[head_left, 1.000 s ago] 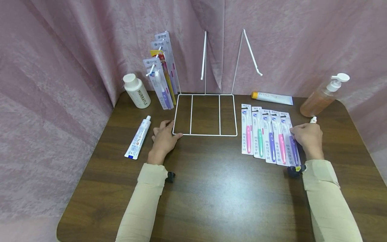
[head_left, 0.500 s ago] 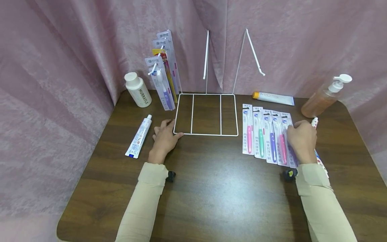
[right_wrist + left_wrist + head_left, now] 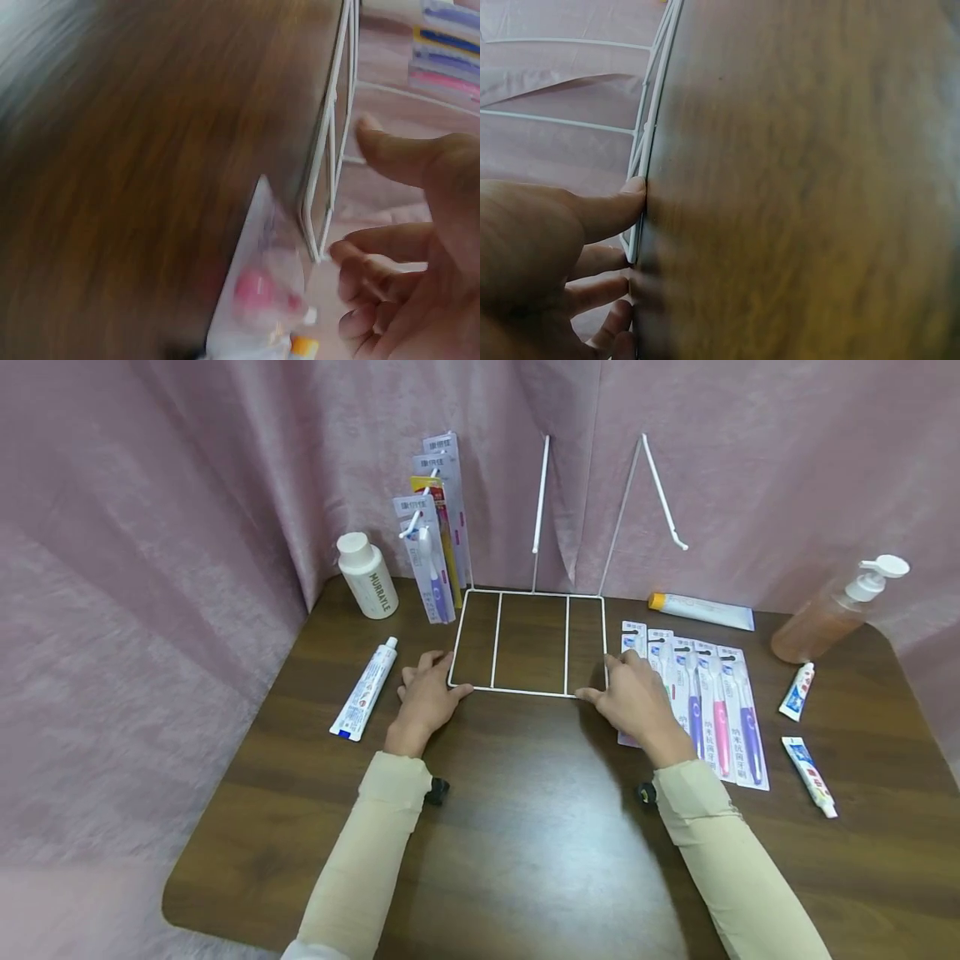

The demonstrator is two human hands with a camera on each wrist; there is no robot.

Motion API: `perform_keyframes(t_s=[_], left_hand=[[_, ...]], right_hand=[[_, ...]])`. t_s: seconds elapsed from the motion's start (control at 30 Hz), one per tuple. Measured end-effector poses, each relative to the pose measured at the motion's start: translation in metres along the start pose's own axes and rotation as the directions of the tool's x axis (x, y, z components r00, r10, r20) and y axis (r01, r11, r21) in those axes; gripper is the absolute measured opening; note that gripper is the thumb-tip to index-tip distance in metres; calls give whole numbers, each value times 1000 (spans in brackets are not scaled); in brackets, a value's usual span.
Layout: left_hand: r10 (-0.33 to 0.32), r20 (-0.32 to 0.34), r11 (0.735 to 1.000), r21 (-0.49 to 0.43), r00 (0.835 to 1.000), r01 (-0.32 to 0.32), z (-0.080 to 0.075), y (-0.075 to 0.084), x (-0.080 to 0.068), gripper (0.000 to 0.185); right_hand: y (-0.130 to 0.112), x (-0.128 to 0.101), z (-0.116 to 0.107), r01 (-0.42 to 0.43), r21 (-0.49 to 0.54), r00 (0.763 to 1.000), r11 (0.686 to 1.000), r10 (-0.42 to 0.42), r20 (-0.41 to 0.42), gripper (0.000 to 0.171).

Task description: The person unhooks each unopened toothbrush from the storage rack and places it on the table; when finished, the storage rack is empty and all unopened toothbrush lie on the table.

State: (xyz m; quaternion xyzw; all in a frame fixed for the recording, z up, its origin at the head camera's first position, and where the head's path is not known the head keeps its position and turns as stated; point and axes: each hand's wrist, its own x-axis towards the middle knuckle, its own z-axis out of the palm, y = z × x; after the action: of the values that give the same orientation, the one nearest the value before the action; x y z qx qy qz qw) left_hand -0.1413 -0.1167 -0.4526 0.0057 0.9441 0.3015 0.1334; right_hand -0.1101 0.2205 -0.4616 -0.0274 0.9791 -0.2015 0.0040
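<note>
My left hand pinches the front left corner of a white wire display rack; in the left wrist view its thumb lies against the wire. At the rack's front right corner, my right hand has its thumb and fingers spread. The right wrist view shows a gap between that thumb and the rack wire. Several packaged toothbrushes hang from the rack's left hook. Beneath and beside my right hand lies a row of toothbrush packs, partly covered by it.
A white bottle and a toothpaste tube are at left. To the right are a pump bottle, a yellow-capped tube and two small toothpaste tubes, one upper, one lower. A pink curtain hangs behind.
My right hand has moved left from beside the small tubes, across the toothbrush packs, to the rack's right corner. Both small tubes are now uncovered. My left hand stays at its corner; the view has shifted.
</note>
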Motion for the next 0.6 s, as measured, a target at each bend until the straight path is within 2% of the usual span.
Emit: perform_keyframes(t_s=[0.13,0.23,0.4,0.53,0.6], left_hand=[[-2,-2,1000,-15,1000,2,1,1,0,76],[-1,-1,1000,-9,1000,1,1,3,-1,76],[-5,-3,1000,-16,1000,5,0,4,0,76],[-3,9,1000,4,1000,3,-1,0,1,75],[7,3,1000,-9,1000,-7,0,-8,5,76]], right_hand=[[5,9,14,-25,-11,998,1000,26,54,93],[-1,6,9,-71,15,995,997,70,69,96],[-5,6,5,-100,30,991,995,97,96,100],[-6,7,7,-106,34,989,994,102,111,94],[-9,7,5,-108,37,987,993,103,121,92]])
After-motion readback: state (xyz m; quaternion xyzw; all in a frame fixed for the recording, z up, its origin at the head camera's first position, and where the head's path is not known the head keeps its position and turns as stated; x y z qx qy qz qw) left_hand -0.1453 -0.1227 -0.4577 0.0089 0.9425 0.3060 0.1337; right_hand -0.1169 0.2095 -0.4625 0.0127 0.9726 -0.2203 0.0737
